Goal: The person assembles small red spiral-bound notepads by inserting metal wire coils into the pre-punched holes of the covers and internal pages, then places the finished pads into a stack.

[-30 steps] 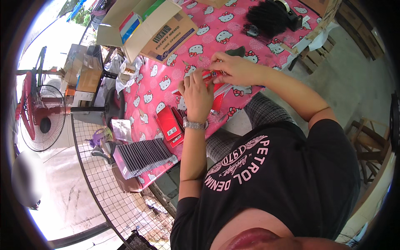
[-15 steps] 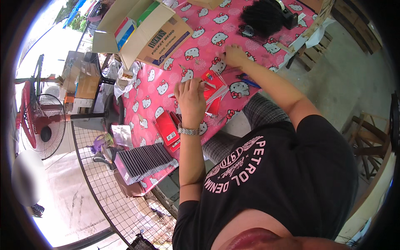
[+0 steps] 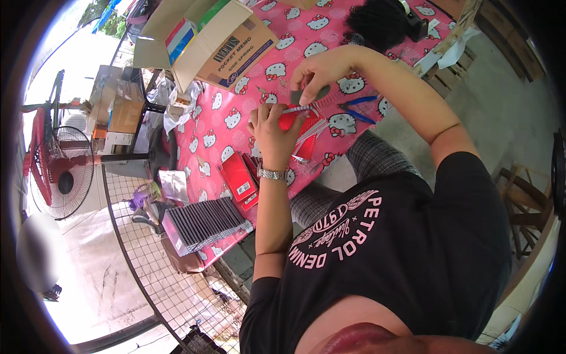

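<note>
My left hand (image 3: 274,133), with a metal watch on the wrist, is closed on a red-covered memo pad (image 3: 289,120), whose white page edge faces up. Just beyond it, my right hand (image 3: 324,71) bends its fingers around a flat, dark grey piece (image 3: 321,92) of a kind I cannot make out, close to the pad's edge. A thin wire coil (image 3: 328,101) extends rightward from the pad. Loose red and white memo pads (image 3: 306,147) lie fanned out beneath my hands. Blue-handled pliers (image 3: 358,112) rest open on the table to the right.
Red spiral pads (image 3: 239,177) lie left of my forearm, beside a long stack of dark-bound pads (image 3: 206,221). An open carton (image 3: 236,53) stands at the far left. Black wire coils (image 3: 374,25) are heaped near a tape dispenser (image 3: 415,26). A fan (image 3: 65,171) stands left.
My right hand has come nearer and turned inward toward the pad, its dark piece now plainly visible. My left hand stays near its place, and the pliers show more fully.
</note>
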Tool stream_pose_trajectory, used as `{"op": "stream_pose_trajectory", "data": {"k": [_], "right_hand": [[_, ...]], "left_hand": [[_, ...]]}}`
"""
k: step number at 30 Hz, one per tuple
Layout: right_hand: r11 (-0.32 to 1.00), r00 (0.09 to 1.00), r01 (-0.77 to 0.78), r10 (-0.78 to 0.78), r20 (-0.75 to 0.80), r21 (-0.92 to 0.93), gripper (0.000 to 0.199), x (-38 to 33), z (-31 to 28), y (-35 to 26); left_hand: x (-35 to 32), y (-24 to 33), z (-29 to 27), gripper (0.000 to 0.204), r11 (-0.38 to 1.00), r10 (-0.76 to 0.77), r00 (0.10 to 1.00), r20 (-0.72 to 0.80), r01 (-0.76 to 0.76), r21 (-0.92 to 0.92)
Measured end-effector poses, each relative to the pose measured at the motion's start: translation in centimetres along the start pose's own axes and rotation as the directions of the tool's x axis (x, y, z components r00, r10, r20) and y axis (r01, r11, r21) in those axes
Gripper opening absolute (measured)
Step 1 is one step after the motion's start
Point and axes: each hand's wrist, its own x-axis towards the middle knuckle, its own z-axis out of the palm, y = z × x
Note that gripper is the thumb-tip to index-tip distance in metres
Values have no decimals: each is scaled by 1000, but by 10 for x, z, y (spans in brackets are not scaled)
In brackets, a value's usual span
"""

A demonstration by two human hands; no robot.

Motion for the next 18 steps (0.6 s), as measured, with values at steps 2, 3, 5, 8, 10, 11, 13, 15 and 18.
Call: {"op": "stream_pose_trajectory", "data": {"k": [2,3,5,8,10,11,13,15,18], "right_hand": [[1000,1000,-9,9,22,14,45,-3,-1,0],[946,987,150,-158,5,288,44,-6,7,5],[957,989,132,-144,27,258,45,-3,6,8],[998,998,13,-9,67,-56,44,2,-4,-2],[766,908,365,-417,-24,529,41,-3,8,4],[916,965,250,-262,-6,315,43,2,4,7],[987,994,-65,51,-97,-150,46,11,-8,4],[912,970,242,-237,-57,330,49,1,2,5],[975,996,90,-88,-18,203,55,15,5,10]], "left_hand": [[3,1,1,41,1000,15,1000,4,-15,-15],[2,1,0,41,1000,9,1000,10,-9,-24],[1,3,0,40,999,6,1000,19,-5,-45],[4,2,-4,38,998,27,999,42,-25,-58],[1,1,-5,38,997,21,998,56,-17,-69],[1,0,-5,38,997,12,998,63,-7,-74],[7,-1,-6,38,997,4,997,76,2,-83],[5,-3,-6,38,994,-4,996,85,13,-107],[3,-6,-3,39,989,-12,999,51,19,-144]]}}
